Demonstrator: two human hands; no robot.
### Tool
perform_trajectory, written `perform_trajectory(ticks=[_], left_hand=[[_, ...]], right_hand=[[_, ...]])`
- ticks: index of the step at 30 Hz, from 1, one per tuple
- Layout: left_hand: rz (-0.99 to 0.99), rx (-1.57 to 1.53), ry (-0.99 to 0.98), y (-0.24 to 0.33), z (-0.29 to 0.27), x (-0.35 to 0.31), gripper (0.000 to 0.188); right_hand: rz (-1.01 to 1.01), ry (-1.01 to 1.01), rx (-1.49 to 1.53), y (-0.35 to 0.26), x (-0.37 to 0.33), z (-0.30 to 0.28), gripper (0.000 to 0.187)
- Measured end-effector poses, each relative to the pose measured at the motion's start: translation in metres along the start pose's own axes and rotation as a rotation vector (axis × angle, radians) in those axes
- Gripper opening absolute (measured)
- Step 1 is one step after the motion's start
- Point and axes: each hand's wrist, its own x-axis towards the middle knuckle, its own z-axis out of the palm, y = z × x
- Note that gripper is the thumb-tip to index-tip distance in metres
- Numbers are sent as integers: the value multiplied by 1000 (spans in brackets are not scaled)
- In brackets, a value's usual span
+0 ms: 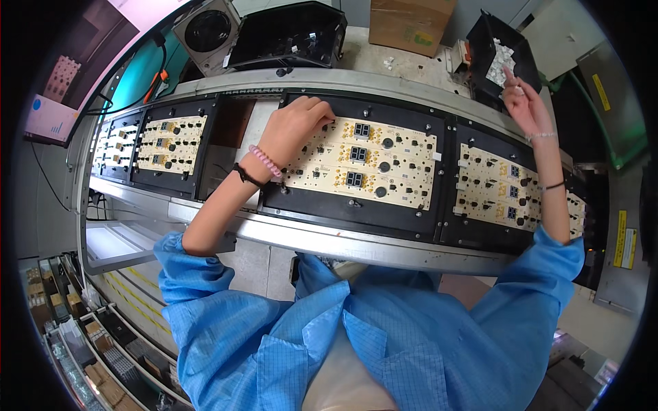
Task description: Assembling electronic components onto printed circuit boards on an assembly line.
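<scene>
1. One cream, rectangular circuit panel [404, 171], carrying three black digit displays [358, 154], lies in a flat black frame [391, 219] at 12 o'clock from the person's chest; its long axis runs roughly from 9 to 3.
2. Near its 3 o'clock lies a similar cream neighbouring panel [500, 181], partly covered by the right forearm [554, 181].
3. The bare left hand [295, 130] is the nearer one to the first panel, at 10 o'clock from its centre. Its fingers are bent together at the far edge; whether they pinch something small, I cannot tell.
4. The bare right hand [526, 109] is well apart, between 2 and 3 o'clock. Its index finger is extended; a grip cannot be confirmed.
5. Farthest, at this hand's 11 o'clock, small white pieces [500, 60] lie in an open black bin [485, 34], just by the fingertips.
</scene>
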Motion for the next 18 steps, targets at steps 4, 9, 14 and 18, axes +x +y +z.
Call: perform_trajectory(ticks=[4,9,14,18], left_hand=[[-29,-33,-22,3,3,5,6],[-157,-158,-58,6,5,8,8],[-181,-182,-34,7,-2,4,7],[-197,-248,3,-6,-11,-2,9]], right_hand=[[20,145,-110,40,-19,32,31],[76,194,-200,64,-22,57,32],[102,-10,-341,81,-13,73,39],[94,27,-319,86,0,67,37]])
